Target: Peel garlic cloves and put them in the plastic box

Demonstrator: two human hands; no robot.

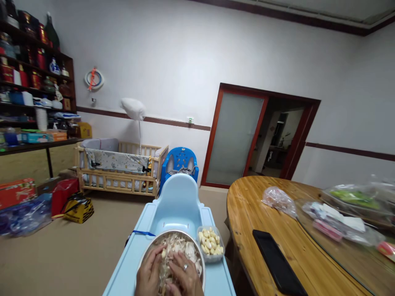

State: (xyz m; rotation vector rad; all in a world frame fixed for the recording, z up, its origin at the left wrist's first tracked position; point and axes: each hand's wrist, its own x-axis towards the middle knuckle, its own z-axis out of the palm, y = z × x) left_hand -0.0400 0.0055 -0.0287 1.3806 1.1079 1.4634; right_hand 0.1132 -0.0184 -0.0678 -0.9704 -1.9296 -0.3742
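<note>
A steel bowl full of garlic and loose papery garlic skins sits on a pale blue high-chair tray. My left hand is over the bowl's left side, fingers curled, with a pale garlic clove at its fingertips. Wearing a ring, my right hand lies over the skins on the right, fingers bent and apart, fingertips among the skins. Beside the bowl, a clear plastic tub holds many peeled garlic cloves.
A round wooden table stands to the right, bearing a black phone, plastic bags and covered food. Beyond the high chair are a blue plastic chair and a wooden crib. Bags lie on the floor at left.
</note>
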